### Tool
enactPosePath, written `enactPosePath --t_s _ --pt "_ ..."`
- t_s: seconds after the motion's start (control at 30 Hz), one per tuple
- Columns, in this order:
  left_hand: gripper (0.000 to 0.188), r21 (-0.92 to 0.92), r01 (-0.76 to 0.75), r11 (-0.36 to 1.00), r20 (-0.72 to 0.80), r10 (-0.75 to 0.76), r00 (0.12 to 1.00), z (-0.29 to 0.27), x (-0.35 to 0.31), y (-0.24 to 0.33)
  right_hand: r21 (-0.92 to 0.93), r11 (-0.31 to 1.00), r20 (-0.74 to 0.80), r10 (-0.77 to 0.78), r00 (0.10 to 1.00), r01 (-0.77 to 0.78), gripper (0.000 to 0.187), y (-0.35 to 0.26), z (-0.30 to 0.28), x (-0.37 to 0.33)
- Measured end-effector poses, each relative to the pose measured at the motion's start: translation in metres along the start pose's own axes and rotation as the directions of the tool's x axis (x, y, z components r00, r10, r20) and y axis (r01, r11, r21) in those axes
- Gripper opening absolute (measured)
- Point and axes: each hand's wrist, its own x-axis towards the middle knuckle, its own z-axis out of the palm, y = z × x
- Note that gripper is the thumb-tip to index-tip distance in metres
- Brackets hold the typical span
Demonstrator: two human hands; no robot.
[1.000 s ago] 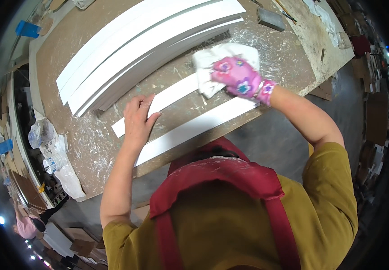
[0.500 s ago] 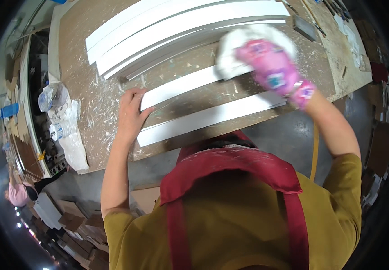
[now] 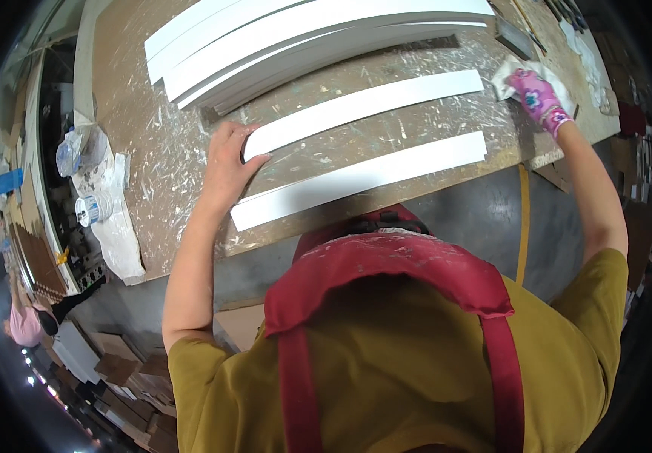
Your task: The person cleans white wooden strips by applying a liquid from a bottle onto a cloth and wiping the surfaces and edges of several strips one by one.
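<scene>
My bare left hand (image 3: 229, 160) grips the left end of a long white strip (image 3: 371, 106), with the thumb on its near edge and the fingers at its far side. The strip lies flat on the worktable. My right hand (image 3: 539, 98), in a pink flowered glove, is closed on a white cloth (image 3: 560, 81). Hand and cloth are just past the strip's right end, apart from it and down at the tabletop. Nearer to me a second white strip (image 3: 364, 179) lies along the table's front edge.
Stacked white strips (image 3: 303, 47) lie across the far side of the paint-spattered table (image 3: 167, 189). A grey block (image 3: 513, 38) and thin tools are at the far right. On the left are a white tub (image 3: 93, 209) and a stained cloth (image 3: 121, 253). Another person (image 3: 27, 325) is far left.
My right hand has moved right with the cloth, off the strip and past its right end. My left hand stays at the strip's left end.
</scene>
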Motion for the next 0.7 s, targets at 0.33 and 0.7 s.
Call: enactPosePath --t_s 0.33,0.7 --pt "0.072 0.166 -0.253 0.953 0.143 0.231 0.963 0.038 -0.021 0.086 0.402 0.907 -0.447 0.075 0.891 0.126 0.028 -0.165 -0.088 -0.030" --pt "0.070 0.112 -0.243 0.964 0.097 0.233 0.968 0.041 -0.036 0.072 0.358 0.915 -0.360 0.321 0.876 -0.188 0.028 -0.125 0.009 -0.078"
